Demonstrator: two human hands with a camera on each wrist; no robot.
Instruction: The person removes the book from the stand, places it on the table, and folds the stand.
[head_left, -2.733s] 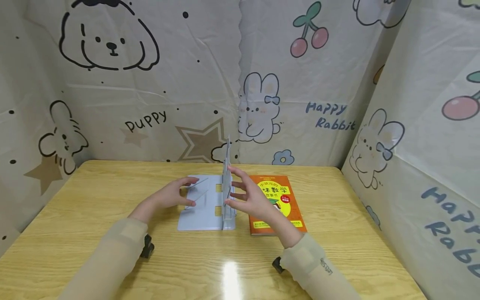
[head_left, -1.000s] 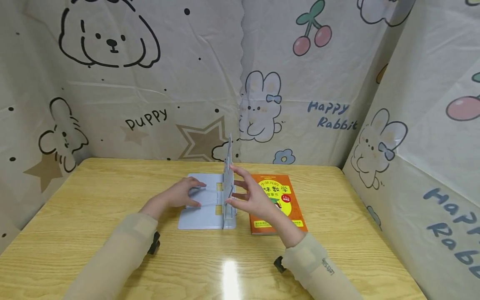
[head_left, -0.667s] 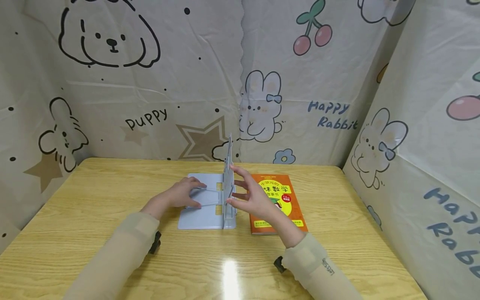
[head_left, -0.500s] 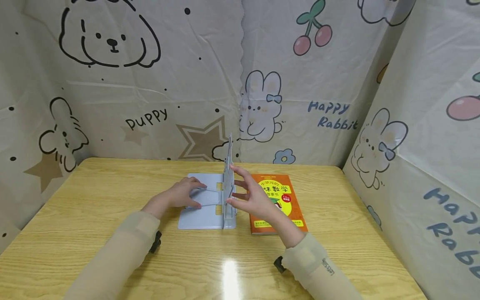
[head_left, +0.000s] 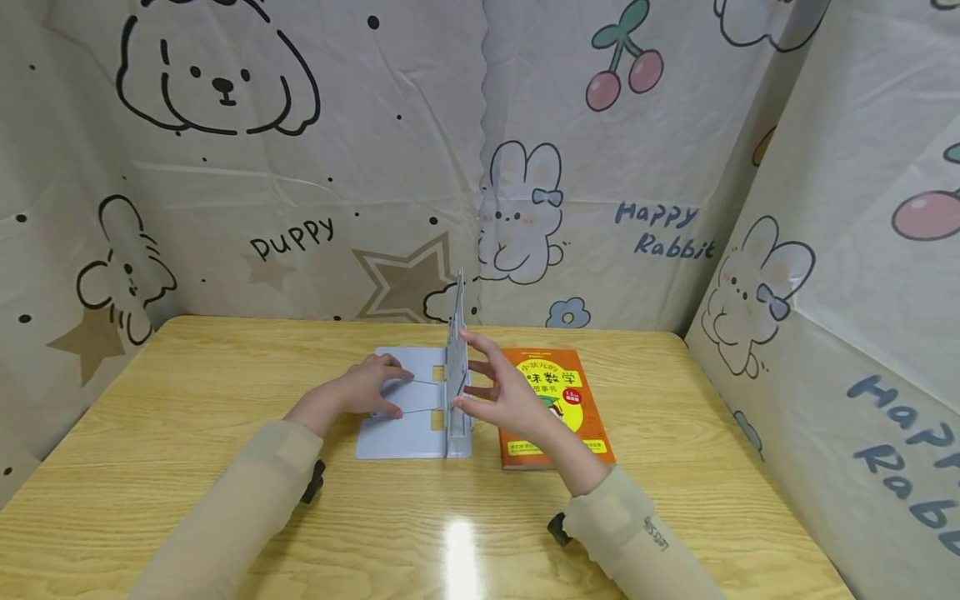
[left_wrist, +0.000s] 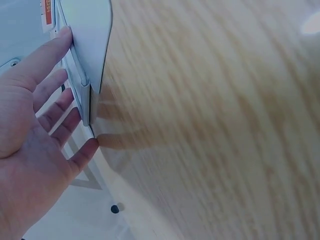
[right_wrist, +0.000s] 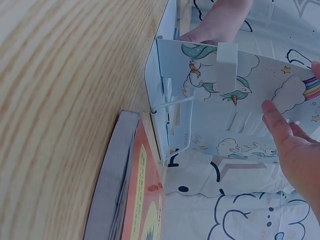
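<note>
A pale blue book stand (head_left: pixel 408 446) lies with its flat base on the table and its upright panel (head_left: pixel 456 358) on edge. In the right wrist view, the panel (right_wrist: pixel 205 115) shows unicorn and rainbow prints. My left hand (head_left: pixel 358 387) is over the base, its thumb and fingers holding the thin wire support (head_left: pixel 420 411) that runs toward the panel. Part of the wire is hidden under the fingers. The left wrist view shows the hand (left_wrist: pixel 45 115) beside the stand's edge. My right hand (head_left: pixel 502 392) presses its spread fingertips against the panel's right face.
An orange book (head_left: pixel 558 446) with a yellow title lies just right of the stand, partly behind my right forearm. The wooden table (head_left: pixel 225 375) is bounded at the back and right by a printed cloth (head_left: pixel 405 167).
My left hand has moved rightward over the base since the oldest frame. The wire support, slanted before, now runs straight toward the panel. My right hand stays on the panel.
</note>
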